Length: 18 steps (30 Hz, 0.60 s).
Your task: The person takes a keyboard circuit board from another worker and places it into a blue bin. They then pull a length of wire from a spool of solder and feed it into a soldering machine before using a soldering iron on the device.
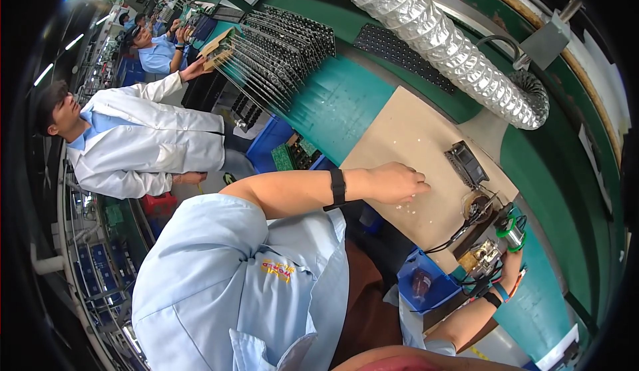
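My left hand [398,183] reaches over a tan board [379,141] on the bench, its fingers curled together and pointing down. Small white bits [407,206] are scattered around it on the board; whether anything is between the fingertips is hidden. At the right, my right hand [511,268] is closed against a green-rimmed spool of solder wire [512,232], with part of its fingers hidden behind it. Left of the spool stands a metal-topped device [480,258] with dark cables. A round wire holder [478,208] stands at the board's right edge.
A black fan-like unit [467,163] stands on the board. A silver flexible duct [426,25] hangs above. Blue bins [426,281] sit by the bench edge. At far left, a person in a white coat [143,141] reaches toward a rack of black trays [286,51].
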Each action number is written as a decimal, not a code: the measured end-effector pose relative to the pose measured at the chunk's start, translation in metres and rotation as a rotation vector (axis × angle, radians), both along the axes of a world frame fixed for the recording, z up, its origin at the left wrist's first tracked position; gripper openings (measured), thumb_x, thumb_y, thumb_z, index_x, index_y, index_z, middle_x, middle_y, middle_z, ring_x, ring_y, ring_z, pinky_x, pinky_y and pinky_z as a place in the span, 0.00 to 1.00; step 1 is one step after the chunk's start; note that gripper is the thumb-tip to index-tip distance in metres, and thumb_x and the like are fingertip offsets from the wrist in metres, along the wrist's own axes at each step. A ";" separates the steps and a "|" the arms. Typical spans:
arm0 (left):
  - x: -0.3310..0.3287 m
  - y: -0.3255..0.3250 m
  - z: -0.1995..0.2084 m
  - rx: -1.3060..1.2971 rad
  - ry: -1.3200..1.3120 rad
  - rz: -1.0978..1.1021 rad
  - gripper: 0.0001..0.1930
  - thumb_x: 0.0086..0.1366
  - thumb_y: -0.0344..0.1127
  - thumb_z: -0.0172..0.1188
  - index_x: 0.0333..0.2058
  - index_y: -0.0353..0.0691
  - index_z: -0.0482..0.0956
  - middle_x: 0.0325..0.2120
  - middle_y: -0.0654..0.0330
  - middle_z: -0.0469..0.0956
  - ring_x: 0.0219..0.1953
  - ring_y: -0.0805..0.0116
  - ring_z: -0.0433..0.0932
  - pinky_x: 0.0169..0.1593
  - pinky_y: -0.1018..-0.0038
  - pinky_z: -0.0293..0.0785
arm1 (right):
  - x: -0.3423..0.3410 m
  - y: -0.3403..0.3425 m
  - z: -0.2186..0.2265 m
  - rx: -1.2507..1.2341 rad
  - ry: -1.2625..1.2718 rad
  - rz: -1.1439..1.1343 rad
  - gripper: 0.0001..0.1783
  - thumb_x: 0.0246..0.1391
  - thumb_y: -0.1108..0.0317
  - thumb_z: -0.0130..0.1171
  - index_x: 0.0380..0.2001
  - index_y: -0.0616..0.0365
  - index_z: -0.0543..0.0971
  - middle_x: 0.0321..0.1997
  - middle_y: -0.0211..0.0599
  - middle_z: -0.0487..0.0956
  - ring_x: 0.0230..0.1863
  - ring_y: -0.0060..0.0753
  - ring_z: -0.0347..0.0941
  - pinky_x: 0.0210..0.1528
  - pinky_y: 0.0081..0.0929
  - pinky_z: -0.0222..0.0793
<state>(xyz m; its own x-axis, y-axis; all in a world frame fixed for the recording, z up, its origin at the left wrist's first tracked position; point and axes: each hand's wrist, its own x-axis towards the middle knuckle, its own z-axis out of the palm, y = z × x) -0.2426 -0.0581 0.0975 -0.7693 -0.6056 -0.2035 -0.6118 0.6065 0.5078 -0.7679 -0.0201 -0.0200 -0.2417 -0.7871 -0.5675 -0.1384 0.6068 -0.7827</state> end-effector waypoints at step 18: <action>0.069 -0.003 -0.033 0.147 0.119 0.034 0.23 0.64 0.31 0.67 0.58 0.41 0.77 0.41 0.52 0.81 0.40 0.53 0.83 0.44 0.62 0.80 | 0.148 0.158 0.105 -0.444 0.300 -0.375 0.17 0.64 0.80 0.49 0.50 0.62 0.83 0.34 0.27 0.80 0.36 0.17 0.72 0.42 0.18 0.69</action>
